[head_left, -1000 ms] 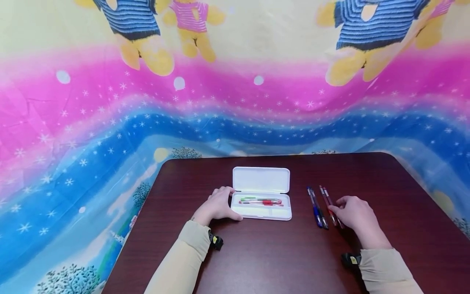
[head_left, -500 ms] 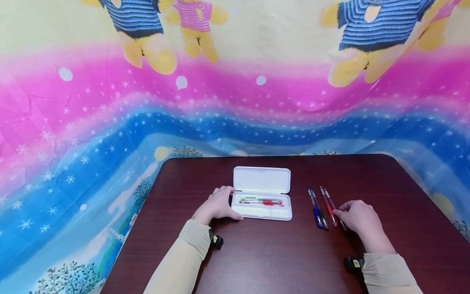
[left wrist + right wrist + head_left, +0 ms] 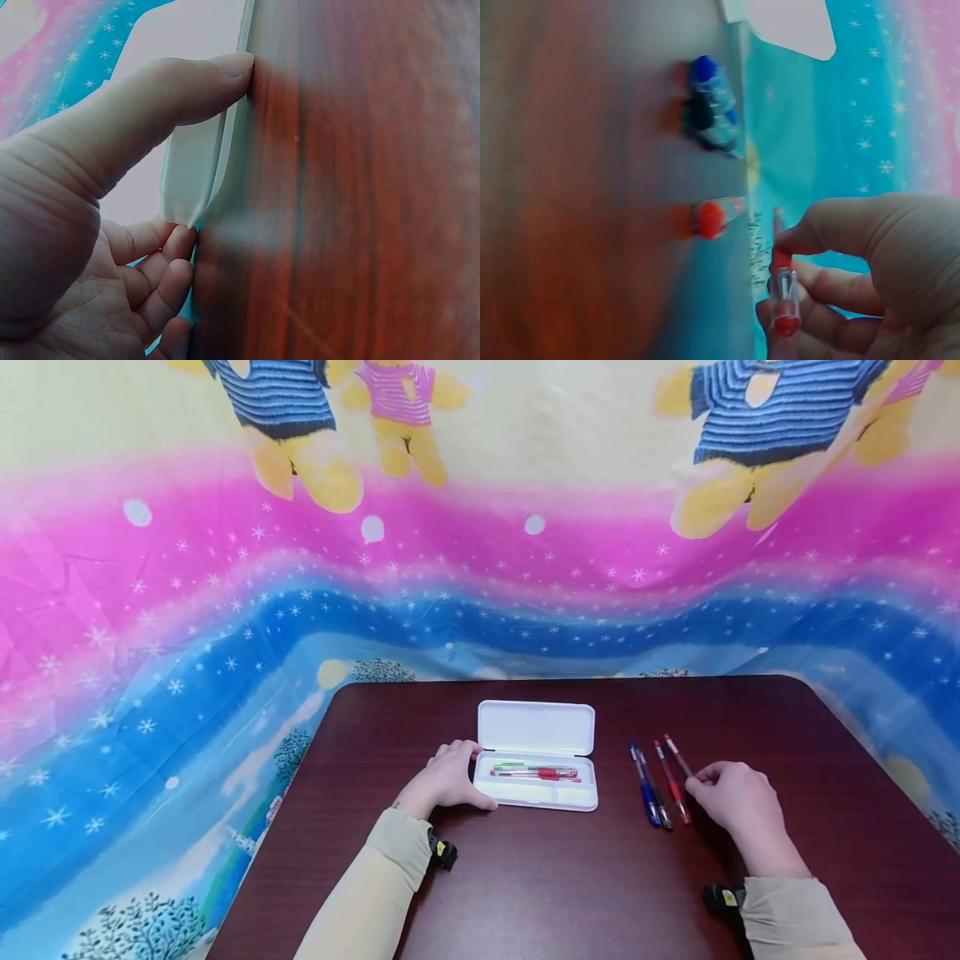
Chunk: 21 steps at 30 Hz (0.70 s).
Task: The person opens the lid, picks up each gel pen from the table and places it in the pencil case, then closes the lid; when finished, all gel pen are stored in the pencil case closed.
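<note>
A white pencil case (image 3: pixel 536 727) lies on the table with its lid raised. Inside it are a red-gripped pen (image 3: pixel 547 772) and a green one (image 3: pixel 510 764). My left hand (image 3: pixel 444 779) holds the case's left end, thumb at the front edge and fingers at the back; the left wrist view shows the thumb (image 3: pixel 180 90) on its side. Between thumb and fingers, my right hand (image 3: pixel 738 797) pinches a red pen (image 3: pixel 784 289), which is up off the table. Another red pen (image 3: pixel 673 785) lies just left of it, beside a blue pen (image 3: pixel 643 789) and a black pen (image 3: pixel 662 814).
The dark wooden table (image 3: pixel 540 877) has rounded far corners. A printed cloth (image 3: pixel 480 560) with bears and snowflakes hangs behind and at the sides. Black camera straps (image 3: pixel 442 852) sit at both wrists.
My right hand has moved off the nearer red pen and lifted the rightmost red pen from the table. The left hand stays at the case.
</note>
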Available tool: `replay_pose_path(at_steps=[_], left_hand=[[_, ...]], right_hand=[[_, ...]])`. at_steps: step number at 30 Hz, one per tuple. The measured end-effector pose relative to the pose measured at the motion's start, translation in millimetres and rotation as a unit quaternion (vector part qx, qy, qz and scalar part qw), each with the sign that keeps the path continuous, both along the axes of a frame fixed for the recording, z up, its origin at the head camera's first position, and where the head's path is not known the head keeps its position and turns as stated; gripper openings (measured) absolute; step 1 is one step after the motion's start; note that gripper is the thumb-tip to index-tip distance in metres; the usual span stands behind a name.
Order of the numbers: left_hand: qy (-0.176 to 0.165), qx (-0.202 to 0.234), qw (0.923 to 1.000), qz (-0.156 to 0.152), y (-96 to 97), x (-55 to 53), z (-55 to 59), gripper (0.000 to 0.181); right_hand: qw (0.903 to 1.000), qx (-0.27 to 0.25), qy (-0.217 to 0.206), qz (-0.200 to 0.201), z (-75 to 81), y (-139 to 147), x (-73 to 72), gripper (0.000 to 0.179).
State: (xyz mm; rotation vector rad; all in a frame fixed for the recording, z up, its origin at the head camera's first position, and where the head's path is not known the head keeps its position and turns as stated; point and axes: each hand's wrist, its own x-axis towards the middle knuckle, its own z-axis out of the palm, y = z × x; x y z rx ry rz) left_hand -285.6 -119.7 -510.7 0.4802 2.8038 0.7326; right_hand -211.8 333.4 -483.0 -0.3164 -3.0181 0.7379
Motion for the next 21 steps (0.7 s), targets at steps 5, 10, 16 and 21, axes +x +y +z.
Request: replay_pose_path(at_steps=[5,10,16,21], left_hand=[[-0.001,-0.001,1.0,0.005,-0.5,0.0,-0.8,0.103],[-0.001,-0.002,1.0,0.003,-0.5,-0.5,-1.2,0.104],[-0.005,0.0,1.0,0.006,0.2,-0.8,0.2,0.104],[-0.008,-0.005,0.9999,0.006,1.0,0.1,0.7,0.104]], right_hand=[[0.9945,0.011,0.099,0.034,7.3,-15.5,-5.2,0.026],[0.9826,0.005,0.154,0.104,14.3,-40.2,-13.6,0.017],[0.9662,-0.019,0.168,0.194,10.8,-73.6,-28.1,0.011],[0.9576,-0.018,0.152,0.244,3.8,-103.2,-39.5,0.012]])
